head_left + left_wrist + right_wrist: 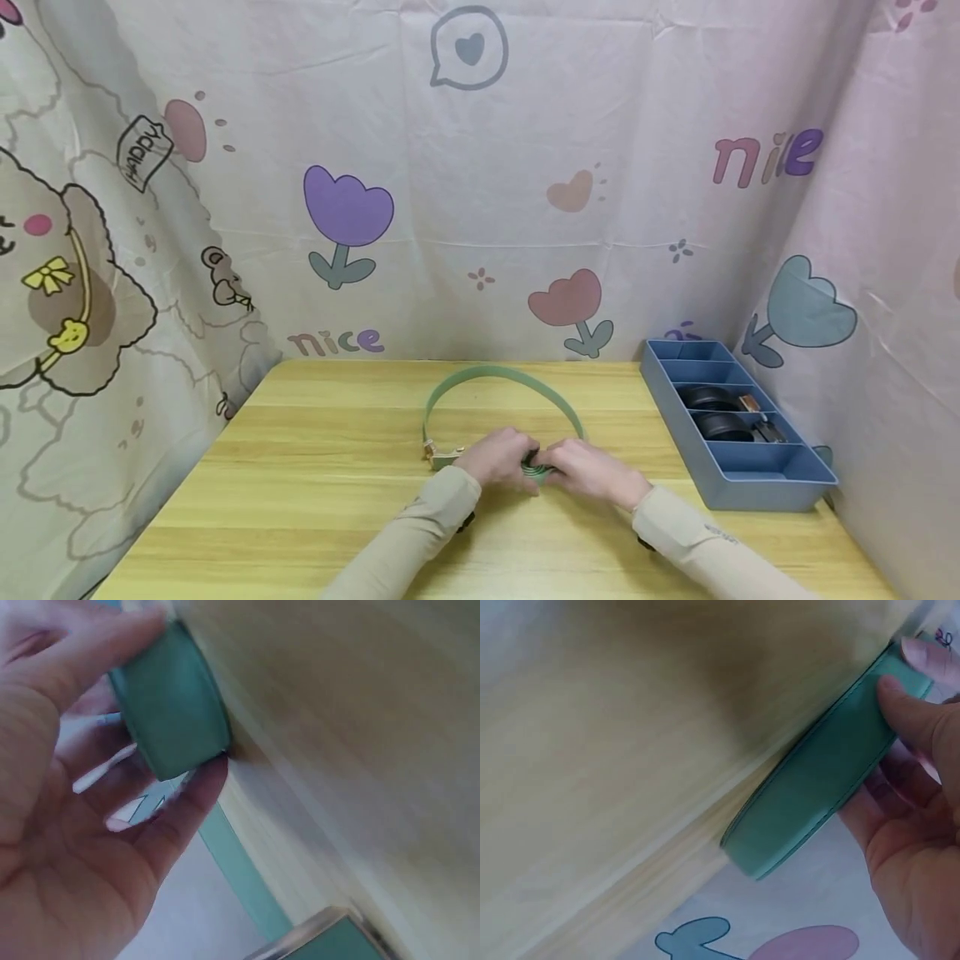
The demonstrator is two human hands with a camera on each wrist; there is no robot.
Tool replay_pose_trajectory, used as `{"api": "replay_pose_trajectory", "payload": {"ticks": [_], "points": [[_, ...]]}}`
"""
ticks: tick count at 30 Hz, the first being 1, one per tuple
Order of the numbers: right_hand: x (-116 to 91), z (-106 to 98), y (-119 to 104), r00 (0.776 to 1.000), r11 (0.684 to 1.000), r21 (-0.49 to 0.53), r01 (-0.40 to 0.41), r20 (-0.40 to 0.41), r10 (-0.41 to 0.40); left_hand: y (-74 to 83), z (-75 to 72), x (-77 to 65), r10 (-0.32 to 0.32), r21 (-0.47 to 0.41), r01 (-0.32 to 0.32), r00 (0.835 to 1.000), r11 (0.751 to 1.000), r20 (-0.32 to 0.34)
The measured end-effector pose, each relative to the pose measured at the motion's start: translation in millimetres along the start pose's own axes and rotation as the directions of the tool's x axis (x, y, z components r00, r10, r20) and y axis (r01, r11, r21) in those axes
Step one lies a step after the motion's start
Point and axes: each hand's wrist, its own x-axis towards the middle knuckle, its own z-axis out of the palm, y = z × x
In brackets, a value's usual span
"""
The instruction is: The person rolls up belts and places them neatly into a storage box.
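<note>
A green belt point(491, 372) stands on its edge on the table, its loose part arching away behind the hands. One end is wound into a small coil point(537, 472) between the two hands. My left hand point(498, 458) holds the coil from the left; in the left wrist view thumb and fingers grip the rolled green strap point(174, 705). From the right, my right hand point(592, 471) pinches the coil, and the right wrist view shows the thumb pressed on the strap point(817, 772). The gold-coloured buckle point(429, 451) lies left of the left hand.
At the right edge of the table stands a blue divided box point(765, 493). Two of its compartments hold rolled black belts point(723, 427) with metal buckles. Behind and beside the wooden table point(300, 492) hangs a printed curtain point(480, 167).
</note>
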Motion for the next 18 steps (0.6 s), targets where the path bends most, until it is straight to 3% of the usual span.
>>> {"api": "replay_pose_trajectory", "payload": {"ticks": [4, 6, 13, 18], "points": [[2.5, 0.5, -2.2, 0.999, 0.999, -0.027, -0.037, -0.005, 0.037, 1.6, 2.3, 1.0, -0.072, 0.036, 0.074, 0.996, 0.997, -0.054], [2.9, 0.7, -1.9, 0.999, 0.998, -0.027, -0.052, 0.006, 0.052, 1.9, 2.6, 1.6, -0.071, 0.061, 0.076, 0.995, 0.995, -0.071], [0.2, -1.7, 3.8, 1.0, 1.0, -0.007, -0.016, 0.014, 0.016, -0.3, -3.8, 2.4, -0.009, 0.039, 0.007, 0.999, 0.999, 0.046], [1.2, 2.5, 3.1, 0.999, 0.997, -0.071, -0.035, -0.005, 0.034, -1.1, 0.7, 3.3, 0.0, 0.016, 0.0, 1.0, 1.0, 0.013]]}}
